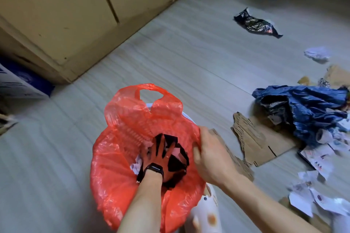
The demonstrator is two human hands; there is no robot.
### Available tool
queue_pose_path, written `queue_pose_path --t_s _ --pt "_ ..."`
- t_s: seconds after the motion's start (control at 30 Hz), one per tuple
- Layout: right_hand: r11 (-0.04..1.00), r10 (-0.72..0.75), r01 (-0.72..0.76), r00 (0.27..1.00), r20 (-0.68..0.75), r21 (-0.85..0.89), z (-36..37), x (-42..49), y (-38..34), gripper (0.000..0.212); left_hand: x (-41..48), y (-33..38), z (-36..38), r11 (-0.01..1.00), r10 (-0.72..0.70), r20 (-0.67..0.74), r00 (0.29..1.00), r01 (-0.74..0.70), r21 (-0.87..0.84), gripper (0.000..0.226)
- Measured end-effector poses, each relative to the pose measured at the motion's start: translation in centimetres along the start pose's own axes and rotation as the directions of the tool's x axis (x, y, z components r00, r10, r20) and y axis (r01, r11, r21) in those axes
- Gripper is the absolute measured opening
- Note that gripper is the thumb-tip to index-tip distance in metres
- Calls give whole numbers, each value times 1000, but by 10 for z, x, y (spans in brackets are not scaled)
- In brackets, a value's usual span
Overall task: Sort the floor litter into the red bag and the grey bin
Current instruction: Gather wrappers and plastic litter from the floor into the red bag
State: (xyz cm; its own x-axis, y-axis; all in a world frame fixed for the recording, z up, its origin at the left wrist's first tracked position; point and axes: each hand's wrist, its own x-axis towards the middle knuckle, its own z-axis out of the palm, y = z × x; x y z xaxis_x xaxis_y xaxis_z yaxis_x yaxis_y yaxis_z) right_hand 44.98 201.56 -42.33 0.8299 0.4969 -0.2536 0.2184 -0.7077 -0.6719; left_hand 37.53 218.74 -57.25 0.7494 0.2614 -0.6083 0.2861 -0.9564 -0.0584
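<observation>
Pale floor (180,58) carries litter at right. Left hand (161,154), fingers spread flat, presses scraps inside the red bag (121,138); right hand (212,155) pinches its rim. Keep that rim taut, pushing gently.

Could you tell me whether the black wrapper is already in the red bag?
No, the black wrapper lies on the floor, well apart from the red bag.

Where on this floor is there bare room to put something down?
Bare floor lies between the red bag and the wooden cabinet, and up toward the black wrapper. Crowded right: cardboard, blue bag, paper scraps.
</observation>
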Motion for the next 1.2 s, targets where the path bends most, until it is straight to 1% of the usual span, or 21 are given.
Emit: queue_pose_path --t_s 0.13,0.2,0.27,0.3,0.37,0.4,0.47,0.53,0.6,0.67,0.77,0.83,0.9,0.93,1.03,1.13,1.2 --pt "1000 19 -18 1000 10 -16 -5 -3 -3 11 -11 4 -23 999 12 62 998 -14 29 112" --pt "998 36 -36 999 13 -46 -7 -4 -4 12 -21 2 -46 997 75 81 994 -75 2 103" --pt "994 57 -53 998 39 -99 -9 -2 -3 17 -39 2 -71 991 130 93 987 -131 2 90" --pt "990 75 -65 994 81 -126 -11 -1 -2 25 -49 2 -83 991 132 103 986 -130 -19 82" --pt "982 92 -57 977 191 -182 -22 -4 -3 47 -71 2 -109 990 130 93 987 -125 -60 63" --pt "977 97 -45 964 246 -210 -35 -6 -5 56 -82 1 -122 987 147 71 987 -141 -73 53" --pt "961 103 -14 945 310 -276 -67 -15 -10 64 -105 1 -154 984 173 19 985 -171 -56 47" --pt "937 121 -19 954 273 -350 -116 -41 -1 60 -131 18 -189 974 226 -75 971 -227 -10 44" --pt "902 135 -35 969 206 -430 -163 -68 14 49 -148 39 -219 959 282 -162 946 -275 69 43" --pt "859 177 -69 970 168 -508 -204 -98 37 41 -159 71 -245 948 310 -194 931 -287 137 47" --pt "797 296 -191 950 95 -573 -250 -139 77 41 -164 136 -270 928 365 -196 910 -338 160 51" --pt "786 350 -266 935 47 -557 -267 -164 106 42 -165 183 -268 906 421 -198 885 -399 141 49" --pt "785 410 -338 912 28 -519 -279 -191 138 41 -163 237 -246 868 496 -172 851 -484 108 47" --pt "783 438 -359 898 40 -508 -280 -201 150 43 -162 257 -228 852 523 -146 839 -516 90 46" --pt "764 522 -430 850 69 -481 -277 -220 184 53 -159 309 -165 818 574 -22 819 -571 63 46" --pt "762 550 -466 833 67 -450 -259 -221 232 53 -147 348 -94 809 581 123 804 -587 14 46" --pt "771 571 -492 815 97 -405 -237 -219 263 54 -139 363 -54 815 572 177 801 -580 -14 45"
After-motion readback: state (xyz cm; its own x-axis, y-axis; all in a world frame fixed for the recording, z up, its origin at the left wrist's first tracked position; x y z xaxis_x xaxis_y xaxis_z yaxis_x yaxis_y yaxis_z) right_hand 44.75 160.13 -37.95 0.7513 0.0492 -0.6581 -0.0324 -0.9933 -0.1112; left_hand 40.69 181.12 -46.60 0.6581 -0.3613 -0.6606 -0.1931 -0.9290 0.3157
